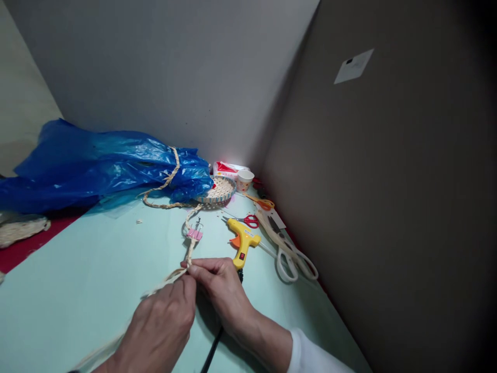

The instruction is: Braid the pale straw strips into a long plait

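Note:
A pale braided cord (190,250) runs down from a pink binder clip (194,235) to my fingers. My right hand (223,290) pinches the braid between thumb and index finger. Right beside it, my left hand (165,316) is closed around the loose pale strands (171,277), which trail away to the lower left. The fingertips of both hands nearly meet at the lower end of the braid. Above the clip, the cord continues up and loops across the blue plastic bag (116,160).
Right of the hands lie a yellow glue gun (244,239), red-handled scissors (251,221) and large white-handled scissors (287,264). A round woven basket (219,190) and a paper cup (245,180) stand near the wall. A black cable (213,352) runs beneath my right wrist.

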The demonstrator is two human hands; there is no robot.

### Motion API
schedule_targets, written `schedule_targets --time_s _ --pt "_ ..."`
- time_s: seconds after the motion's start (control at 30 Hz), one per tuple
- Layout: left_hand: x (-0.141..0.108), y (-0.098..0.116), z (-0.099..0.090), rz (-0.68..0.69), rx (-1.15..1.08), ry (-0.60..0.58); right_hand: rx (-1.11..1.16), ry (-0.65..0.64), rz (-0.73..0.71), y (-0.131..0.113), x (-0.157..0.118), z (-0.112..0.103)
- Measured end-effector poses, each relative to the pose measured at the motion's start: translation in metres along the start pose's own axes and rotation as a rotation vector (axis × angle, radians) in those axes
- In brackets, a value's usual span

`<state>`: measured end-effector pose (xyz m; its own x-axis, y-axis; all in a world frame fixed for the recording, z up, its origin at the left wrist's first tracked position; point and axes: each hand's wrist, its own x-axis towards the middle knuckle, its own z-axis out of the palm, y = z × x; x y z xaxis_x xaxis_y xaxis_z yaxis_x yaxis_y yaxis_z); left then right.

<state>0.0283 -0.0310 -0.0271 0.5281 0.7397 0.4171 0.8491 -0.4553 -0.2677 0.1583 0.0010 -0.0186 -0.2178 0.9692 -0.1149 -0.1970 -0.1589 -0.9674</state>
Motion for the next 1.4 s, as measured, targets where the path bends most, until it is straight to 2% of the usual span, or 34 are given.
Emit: schedule_targets --time_s 0.1,0.17,0.3,0.33,0.37,0.43,0.47,0.5,0.57,0.6,0.77,0.9,1.07,1.13,1.27,1.4 --pt "-0.004 0.012 0.002 0.074 0.164 -0.02 -0.017 -0.022 0.02 -0.001 -0.001 0.0" --pt "-0.008 0.016 0.0 0.095 0.14 0.028 -0.082 -0.027 0.033 -0.003 -0.001 -0.002" --pt "-0.006 0.0 -0.012 0.126 -0.312 0.176 -0.217 -0.015 0.074 -0.008 -0.003 -0.01" --pt "-0.002 -0.008 -0.015 0.024 -0.443 0.24 -0.229 -0.02 0.075 -0.009 -0.004 -0.011" --pt "0.004 -0.016 -0.017 -0.061 -0.567 0.159 -0.236 -0.025 0.068 -0.01 -0.004 -0.013" --pt "0.017 -0.031 -0.016 -0.399 -0.802 0.037 -0.233 -0.029 0.039 -0.01 -0.005 -0.015" --pt "0.023 -0.036 -0.014 -0.499 -1.006 -0.105 -0.227 -0.028 0.023 -0.01 -0.005 -0.015" --pt "0.029 -0.039 -0.01 -0.554 -1.256 -0.285 -0.218 -0.035 0.01 -0.01 -0.004 -0.016" --pt "0.037 -0.04 -0.002 -0.626 -1.588 -0.501 -0.21 -0.064 -0.008 -0.009 -0.003 -0.016" --pt "0.039 -0.039 0.001 -0.644 -1.682 -0.563 -0.219 -0.076 -0.015 -0.009 -0.003 -0.017" --pt "0.04 -0.036 0.002 -0.71 -1.844 -0.666 -0.317 -0.07 -0.055 -0.01 -0.002 -0.022" --pt "0.039 -0.033 0.001 -0.804 -1.943 -0.637 -0.331 -0.051 -0.051 -0.012 -0.003 -0.021" --pt "0.037 -0.024 0.002 -0.847 -1.962 -0.431 -0.278 -0.058 -0.093 -0.013 -0.002 -0.018" --pt "0.037 -0.022 0.001 -0.865 -1.951 -0.382 -0.278 -0.064 -0.099 -0.012 -0.002 -0.018" --pt "0.035 -0.02 0.0 -0.896 -1.926 -0.341 -0.298 -0.046 -0.109 -0.011 -0.004 -0.018" --pt "0.033 -0.02 0.003 -0.864 -1.899 -0.31 -0.284 -0.013 -0.089 -0.008 -0.006 -0.017"
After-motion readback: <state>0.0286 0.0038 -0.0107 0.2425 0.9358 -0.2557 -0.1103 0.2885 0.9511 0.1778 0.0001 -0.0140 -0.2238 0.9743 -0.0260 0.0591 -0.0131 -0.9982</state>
